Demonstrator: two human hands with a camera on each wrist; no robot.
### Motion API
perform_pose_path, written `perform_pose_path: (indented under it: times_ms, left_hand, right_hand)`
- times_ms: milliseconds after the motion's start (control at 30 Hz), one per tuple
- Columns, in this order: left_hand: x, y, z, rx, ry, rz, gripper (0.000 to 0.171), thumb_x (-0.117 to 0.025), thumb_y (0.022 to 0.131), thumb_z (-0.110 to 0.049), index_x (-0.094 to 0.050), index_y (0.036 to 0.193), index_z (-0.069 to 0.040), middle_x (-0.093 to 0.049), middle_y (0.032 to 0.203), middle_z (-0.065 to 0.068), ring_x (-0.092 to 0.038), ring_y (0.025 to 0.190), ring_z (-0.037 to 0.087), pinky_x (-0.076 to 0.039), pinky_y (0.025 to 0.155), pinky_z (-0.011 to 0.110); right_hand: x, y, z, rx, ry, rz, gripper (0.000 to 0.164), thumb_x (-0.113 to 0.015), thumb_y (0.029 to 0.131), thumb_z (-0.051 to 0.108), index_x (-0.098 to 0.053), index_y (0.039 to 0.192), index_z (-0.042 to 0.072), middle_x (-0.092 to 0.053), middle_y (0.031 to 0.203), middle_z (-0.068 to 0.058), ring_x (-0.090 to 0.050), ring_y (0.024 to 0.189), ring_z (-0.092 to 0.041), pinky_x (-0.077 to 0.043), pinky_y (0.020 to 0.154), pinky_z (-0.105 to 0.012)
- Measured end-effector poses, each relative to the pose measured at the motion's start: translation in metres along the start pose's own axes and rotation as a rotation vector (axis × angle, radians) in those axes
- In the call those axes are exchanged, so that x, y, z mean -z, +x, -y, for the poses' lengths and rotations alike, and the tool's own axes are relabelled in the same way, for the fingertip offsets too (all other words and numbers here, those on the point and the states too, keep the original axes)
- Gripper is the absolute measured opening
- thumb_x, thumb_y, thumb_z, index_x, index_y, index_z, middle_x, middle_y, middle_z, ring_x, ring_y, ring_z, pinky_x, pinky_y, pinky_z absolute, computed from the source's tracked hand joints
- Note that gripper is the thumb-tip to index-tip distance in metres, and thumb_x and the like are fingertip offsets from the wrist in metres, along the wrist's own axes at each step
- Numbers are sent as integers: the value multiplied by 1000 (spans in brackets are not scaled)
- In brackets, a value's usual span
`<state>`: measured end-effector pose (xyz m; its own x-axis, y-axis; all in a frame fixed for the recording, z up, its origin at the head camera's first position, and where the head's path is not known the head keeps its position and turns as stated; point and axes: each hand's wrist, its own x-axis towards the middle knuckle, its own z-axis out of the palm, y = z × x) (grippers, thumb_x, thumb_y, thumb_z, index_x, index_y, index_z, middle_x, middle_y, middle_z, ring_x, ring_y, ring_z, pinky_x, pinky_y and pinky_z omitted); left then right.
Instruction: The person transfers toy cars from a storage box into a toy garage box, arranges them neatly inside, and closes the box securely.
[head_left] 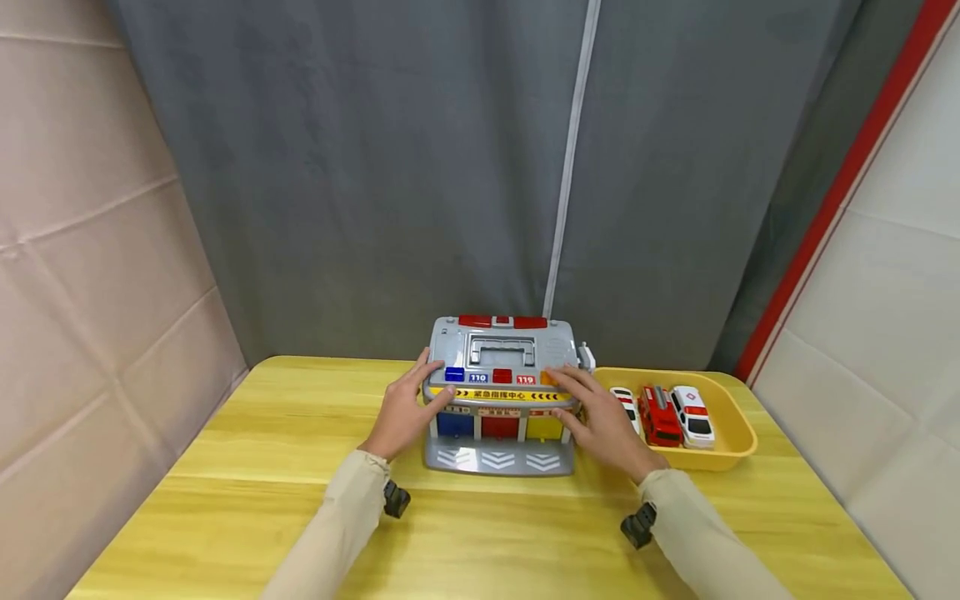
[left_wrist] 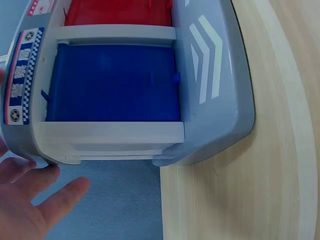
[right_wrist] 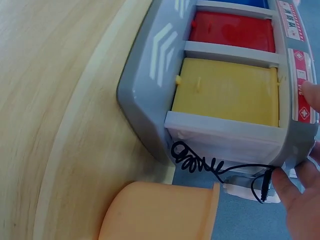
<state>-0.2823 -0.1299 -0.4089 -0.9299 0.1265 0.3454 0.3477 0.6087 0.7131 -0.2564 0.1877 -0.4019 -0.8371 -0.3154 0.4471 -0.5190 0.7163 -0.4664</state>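
A grey toy garage (head_left: pixel 498 461) stands on the table with its blue door (left_wrist: pixel 115 82), red door (head_left: pixel 499 427) and yellow door (right_wrist: pixel 227 90) facing the person; all three are down. My left hand (head_left: pixel 402 414) holds its upper left end, thumb on the front edge by the yellow strip and fingers around the side. At the opposite end my right hand (head_left: pixel 606 421) grips the upper right corner, a thumb on the front label and other fingers by the orange button and the side. A black coiled cord (right_wrist: pixel 192 160) hangs at the toy's right side.
A yellow bin (head_left: pixel 731 417) sits right beside the garage, holding a red fire truck (head_left: pixel 660 417), a white toy ambulance (head_left: pixel 693 417) and another white car (head_left: pixel 625 404). Behind the wooden table (head_left: pixel 300 433) hangs a grey curtain (head_left: pixel 360 183).
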Motion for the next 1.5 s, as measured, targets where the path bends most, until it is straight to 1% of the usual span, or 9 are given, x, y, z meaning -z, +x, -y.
perform_pose_path:
  times_ms: [133, 267, 500, 900, 1033, 1200, 1333, 1433, 1500]
  left_hand:
    - [-2, 3, 1, 15, -33, -3, 49, -68, 94, -39, -61, 137, -16, -31, 165, 8, -39, 148, 35, -47, 110, 48]
    - [-4, 4, 0, 36, -59, -16, 44, -67, 95, -36, -62, 134, -16, -31, 165, 7, -39, 148, 35, -48, 109, 46]
    - [-6, 3, -2, 31, -88, -48, 40, -66, 96, -32, -63, 131, -13, -33, 164, 9, -39, 148, 35, -48, 106, 44]
    - [-13, 1, 2, 16, -151, -98, 37, -64, 97, -28, -63, 132, -14, -33, 164, 5, -43, 145, 32, -52, 102, 45]
    - [-14, 0, 3, 9, -137, -103, 37, -63, 97, -28, -63, 132, -15, -34, 164, 8, -43, 145, 33, -53, 102, 46]
    - [-14, -5, 3, 23, -119, -119, 35, -63, 97, -26, -64, 130, -15, -36, 163, 7, -44, 145, 33, -56, 99, 48]
    - [-14, -4, 3, 5, -110, -138, 35, -63, 97, -28, -65, 130, -16, -37, 163, 7, -45, 144, 33, -57, 97, 48]
    - [-15, -1, 3, -12, -110, -145, 35, -63, 97, -29, -65, 130, -18, -37, 163, 6, -47, 143, 32, -59, 94, 44]
    - [-17, 0, 4, -13, -108, -152, 33, -63, 97, -28, -65, 129, -18, -38, 162, 5, -55, 136, 31, -61, 87, 37]
  right_hand:
    - [1, -1, 1, -12, 14, -3, 58, -73, 91, 19, -54, 146, 24, -49, 151, -14, -50, 137, -41, -44, 108, -63]
    - [0, 0, 0, 2, 13, -21, 58, -74, 90, 17, -55, 145, 23, -51, 150, -14, -51, 135, -41, -45, 107, -63]
    - [0, 1, -1, -9, 11, -3, 58, -72, 91, 17, -54, 146, 23, -49, 151, -13, -51, 135, -41, -45, 107, -63]
    - [1, 2, 1, -11, 10, 4, 57, -70, 92, 14, -53, 146, 22, -50, 149, -13, -52, 133, -39, -45, 108, -62]
    - [1, 1, 2, -17, 14, 2, 56, -70, 92, 15, -54, 146, 23, -50, 149, -13, -52, 133, -39, -45, 108, -62]
    - [0, 1, 4, -32, 26, 42, 56, -70, 93, 17, -54, 146, 24, -50, 150, -11, -51, 134, -38, -45, 109, -61]
    - [4, 3, 5, -22, 5, 48, 56, -70, 93, 19, -53, 146, 24, -50, 150, -12, -51, 134, -38, -45, 109, -61]
    - [8, 5, 4, -7, -30, 47, 57, -71, 93, 20, -53, 146, 24, -51, 149, -11, -53, 132, -37, -46, 108, -60]
    - [12, 5, 3, 12, -56, 62, 58, -71, 93, 21, -52, 147, 23, -51, 149, -11, -53, 132, -36, -46, 108, -59]
